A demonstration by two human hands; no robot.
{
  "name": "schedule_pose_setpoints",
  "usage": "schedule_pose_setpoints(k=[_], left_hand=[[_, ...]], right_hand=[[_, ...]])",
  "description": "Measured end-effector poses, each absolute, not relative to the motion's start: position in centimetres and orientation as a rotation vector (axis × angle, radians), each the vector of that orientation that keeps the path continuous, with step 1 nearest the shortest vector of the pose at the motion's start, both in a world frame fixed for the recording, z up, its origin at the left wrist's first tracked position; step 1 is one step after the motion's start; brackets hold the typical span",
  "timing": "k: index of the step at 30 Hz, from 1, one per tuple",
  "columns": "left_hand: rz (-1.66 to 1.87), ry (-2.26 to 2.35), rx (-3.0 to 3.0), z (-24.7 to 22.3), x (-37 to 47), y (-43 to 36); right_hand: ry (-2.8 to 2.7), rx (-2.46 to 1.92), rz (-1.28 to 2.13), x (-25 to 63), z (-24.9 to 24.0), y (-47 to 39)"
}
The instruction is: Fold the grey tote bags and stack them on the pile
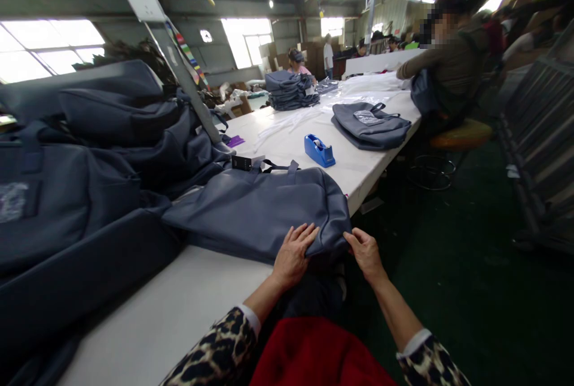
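A dark blue-grey bag [251,207] lies flat on the white table, its handles and a black tag [242,163] at the far edge. My left hand [293,256] rests on the bag's near right part, fingers spread. At the bag's right corner, my right hand [365,253] pinches the edge between thumb and fingers. Beyond the bag stands a blue tape dispenser [319,150].
More blue-grey bags [107,117] are heaped on the left beside a metal post [191,84]. Another bag [370,126] and a folded stack [291,90] lie farther along the table [287,129]. A person [457,57] sits at the right side near a stool [461,135].
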State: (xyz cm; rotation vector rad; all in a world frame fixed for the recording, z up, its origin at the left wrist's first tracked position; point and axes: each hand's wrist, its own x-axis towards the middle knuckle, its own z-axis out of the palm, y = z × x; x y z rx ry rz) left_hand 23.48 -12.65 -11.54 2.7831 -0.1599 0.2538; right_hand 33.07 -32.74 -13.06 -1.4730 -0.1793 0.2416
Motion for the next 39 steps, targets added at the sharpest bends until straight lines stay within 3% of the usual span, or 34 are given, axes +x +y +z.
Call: schedule_pose_setpoints(k=[7,15,24,35,39], left_hand=[[0.273,-0.195,2.809,-11.7,23.5,-12.9],[0.42,-0.22,2.726,-10.2,24.6,-10.5],[0.475,-0.266,3.067,-12.9,26.1,-12.2],[0.475,-0.332,3.056,-12.7,25.1,-12.0],[0.415,-0.282,2.986,-11.3,25.4,-12.5]], right_hand=[[-0.278,-1.536,0.522,34.3,-12.5,-31.6],[-0.391,-1.529,0.312,35.9,-10.2,-30.0],[-0.349,-1.639,0.204,38.4,-14.1,-31.4],[-0.323,-1.577,0.443,36.8,-13.1,-31.9],[-0.31,-1.509,0.378,36.9,-13.8,-31.1]])
